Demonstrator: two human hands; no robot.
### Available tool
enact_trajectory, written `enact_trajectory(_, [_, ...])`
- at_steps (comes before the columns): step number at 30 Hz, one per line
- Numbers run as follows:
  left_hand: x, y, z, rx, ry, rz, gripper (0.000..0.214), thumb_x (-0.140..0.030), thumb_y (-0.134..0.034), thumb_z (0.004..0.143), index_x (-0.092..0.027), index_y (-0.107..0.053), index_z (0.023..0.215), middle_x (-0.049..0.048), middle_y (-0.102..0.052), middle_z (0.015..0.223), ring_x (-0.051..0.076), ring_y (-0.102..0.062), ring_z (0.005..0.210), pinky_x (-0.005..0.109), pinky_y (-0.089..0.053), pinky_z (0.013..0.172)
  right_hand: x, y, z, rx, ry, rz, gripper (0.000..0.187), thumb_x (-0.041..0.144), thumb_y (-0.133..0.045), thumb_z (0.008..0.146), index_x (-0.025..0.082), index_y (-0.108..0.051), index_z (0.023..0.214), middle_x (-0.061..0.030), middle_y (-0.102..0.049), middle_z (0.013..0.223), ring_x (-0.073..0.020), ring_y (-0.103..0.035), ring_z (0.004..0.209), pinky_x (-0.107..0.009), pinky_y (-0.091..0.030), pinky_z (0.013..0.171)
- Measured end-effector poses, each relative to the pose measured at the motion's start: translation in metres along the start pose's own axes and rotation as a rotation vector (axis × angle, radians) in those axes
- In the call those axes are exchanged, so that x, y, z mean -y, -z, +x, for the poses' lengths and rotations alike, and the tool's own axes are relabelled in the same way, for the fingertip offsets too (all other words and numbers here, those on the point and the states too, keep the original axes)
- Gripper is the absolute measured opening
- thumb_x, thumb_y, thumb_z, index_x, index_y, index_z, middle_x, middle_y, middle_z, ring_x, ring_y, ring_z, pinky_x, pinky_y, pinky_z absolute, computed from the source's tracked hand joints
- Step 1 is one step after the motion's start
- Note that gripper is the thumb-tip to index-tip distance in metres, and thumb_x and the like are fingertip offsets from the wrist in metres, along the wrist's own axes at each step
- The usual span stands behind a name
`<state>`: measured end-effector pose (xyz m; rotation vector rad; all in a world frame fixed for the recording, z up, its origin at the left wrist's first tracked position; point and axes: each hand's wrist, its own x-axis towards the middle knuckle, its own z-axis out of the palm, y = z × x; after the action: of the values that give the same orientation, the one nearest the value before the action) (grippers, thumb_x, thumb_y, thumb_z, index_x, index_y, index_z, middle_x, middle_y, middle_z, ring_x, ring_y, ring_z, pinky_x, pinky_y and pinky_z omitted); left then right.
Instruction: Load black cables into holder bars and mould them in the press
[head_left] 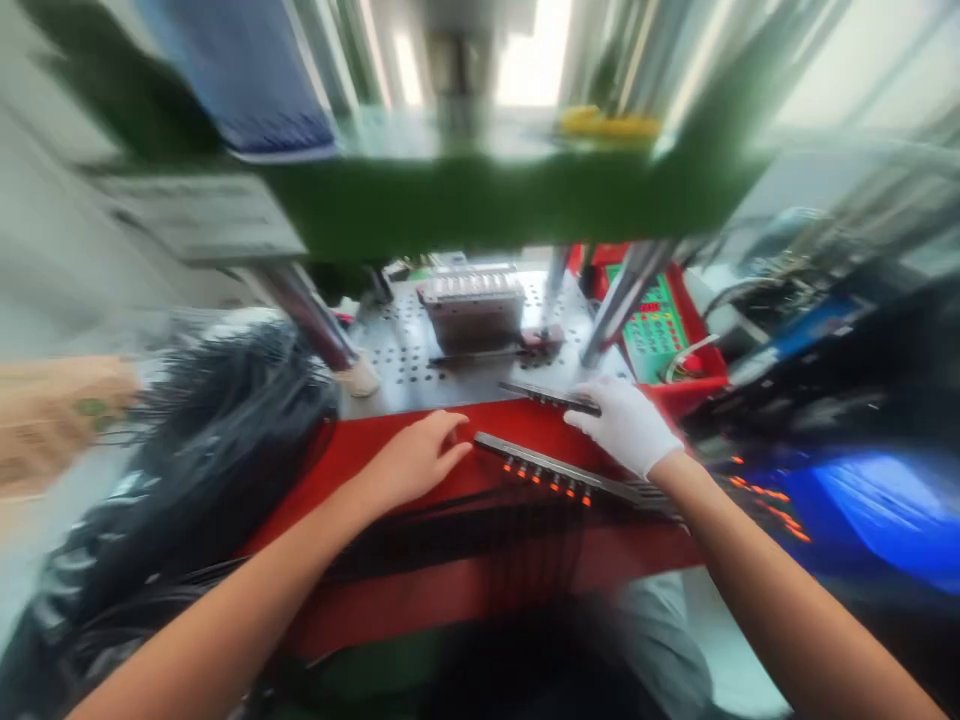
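My right hand (630, 425), in a white glove, pinches the right end of a narrow dark metal strip (544, 395) with small studs along its lower edge. That strip lies level above the front edge of the perforated metal plate (405, 370). Bare and empty, my left hand (420, 460) has its thumb and fingers apart. Its fingertips are close to the left end of a longer dark strip (551, 462), which has several orange-tipped pieces along its near side. This second strip rests over the red work surface (360, 450), and its right end passes below my right wrist.
A metal block fixture (476, 315) stands on the plate between steel posts (304, 310), under a green press beam (495, 205). At the left is a heap of black cables (225, 430). A red bin (701, 340) with a green board stands at the right.
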<state>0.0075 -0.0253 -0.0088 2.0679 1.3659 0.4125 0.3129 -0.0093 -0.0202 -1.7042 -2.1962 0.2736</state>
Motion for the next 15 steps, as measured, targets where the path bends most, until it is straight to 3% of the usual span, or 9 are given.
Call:
enact_trajectory(5, [0.006,-0.014,0.011,0.097,-0.038,0.205,0.038,-0.041,-0.044,0.089,-0.023,-0.052,0.122,0.0039,-0.06,0.099,0.02,-0.059,0.079,0.032,-0.045,0.072,-0.005,0.027,-0.068,0.148,-0.167,0.179,0.033,0.049,-0.062,0.081,0.024,-0.064,0.101,-0.0006,-0.063,0.088,-0.0148,-0.059,0.076,-0.027,-0.047,0.07])
enact_trajectory(8, [0.007,-0.024,0.014,0.085,-0.04,0.312,0.04,-0.041,-0.041,0.091,-0.023,-0.05,0.125,0.0044,-0.059,0.103,0.021,-0.059,0.079,0.033,-0.045,0.07,-0.011,0.022,-0.094,0.168,-0.118,0.082,0.027,0.045,-0.065,0.08,0.023,-0.065,0.098,-0.0018,-0.06,0.086,-0.0165,-0.058,0.078,-0.028,-0.045,0.069])
enact_trajectory(12, [0.005,-0.024,0.017,0.08,-0.077,0.2,0.03,-0.042,-0.042,0.092,-0.024,-0.058,0.11,0.0017,-0.061,0.101,0.02,-0.06,0.085,0.032,-0.044,0.077,-0.013,0.011,-0.096,0.099,-0.006,0.052,0.017,0.036,-0.058,0.087,0.021,-0.065,0.084,-0.0034,-0.058,0.082,-0.0161,-0.056,0.077,-0.029,-0.043,0.071])
enact_trajectory(15, [0.0,-0.006,0.015,0.097,0.059,-0.062,0.028,-0.046,-0.048,0.089,-0.025,-0.059,0.104,-0.0014,-0.062,0.08,0.016,-0.059,0.069,0.029,-0.046,0.067,-0.01,0.014,-0.081,0.06,0.012,0.113,0.015,0.035,-0.058,0.087,0.02,-0.064,0.086,-0.0035,-0.058,0.084,-0.0158,-0.056,0.077,-0.029,-0.044,0.072])
